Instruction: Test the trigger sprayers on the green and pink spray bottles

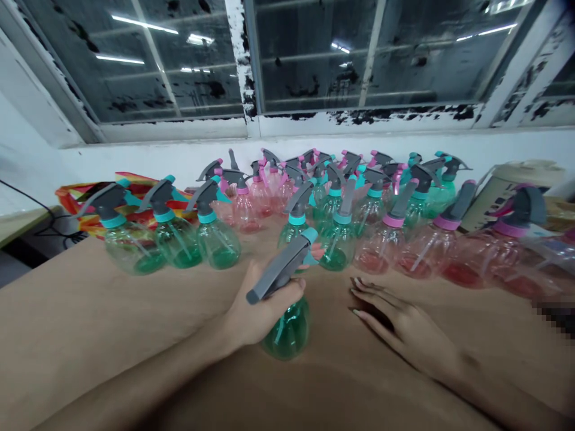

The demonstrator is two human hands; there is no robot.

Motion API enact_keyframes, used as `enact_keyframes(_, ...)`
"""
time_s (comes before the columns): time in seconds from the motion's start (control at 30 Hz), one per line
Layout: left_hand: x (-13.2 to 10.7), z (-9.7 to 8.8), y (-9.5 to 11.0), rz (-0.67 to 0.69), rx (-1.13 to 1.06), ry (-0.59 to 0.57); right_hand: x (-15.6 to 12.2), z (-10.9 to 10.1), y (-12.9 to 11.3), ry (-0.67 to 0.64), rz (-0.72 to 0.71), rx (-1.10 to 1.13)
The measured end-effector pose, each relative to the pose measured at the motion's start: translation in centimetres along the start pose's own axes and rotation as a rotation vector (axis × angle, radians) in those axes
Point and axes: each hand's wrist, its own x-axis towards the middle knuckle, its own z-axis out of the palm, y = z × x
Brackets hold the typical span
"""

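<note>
My left hand (pixel 260 305) is wrapped round the neck of a green spray bottle (pixel 287 329) with a grey trigger head (pixel 281 266), which stands on the brown table (pixel 135 323). Lying flat on the table just to the right, my right hand (pixel 395 320) holds nothing, its fingers stretched out and pointing left. Behind both hands stand several green spray bottles (pixel 218 239) and several pink spray bottles (pixel 381 245) in rows.
A wall with a dark window (pixel 314 54) runs behind the bottles. A red, yellow and green bag (pixel 74 197) lies at the back left. A beige container (pixel 503 191) stands at the back right. A cable (pixel 27 203) and a lower surface sit at far left.
</note>
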Motion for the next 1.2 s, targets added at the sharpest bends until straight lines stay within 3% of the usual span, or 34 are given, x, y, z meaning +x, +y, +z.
enact_keyframes(0.43,-0.39,-0.56,-0.29,0.023,-0.074,-0.054,-0.13,-0.1,0.18,-0.031,0.007,0.018)
enact_keyframes(0.73,0.25,-0.12,-0.06,0.065,-0.016,0.028,-0.26,-0.07,0.45,-0.065,0.001,0.008)
enact_keyframes(0.93,-0.04,0.06,-0.66,-0.002,0.021,0.004,-0.28,-0.17,0.53,-0.087,0.002,0.001)
enact_keyframes(1.2,0.03,-0.23,-0.63,0.01,-0.071,-0.066,-0.22,-0.22,0.57,-0.072,0.001,0.017)
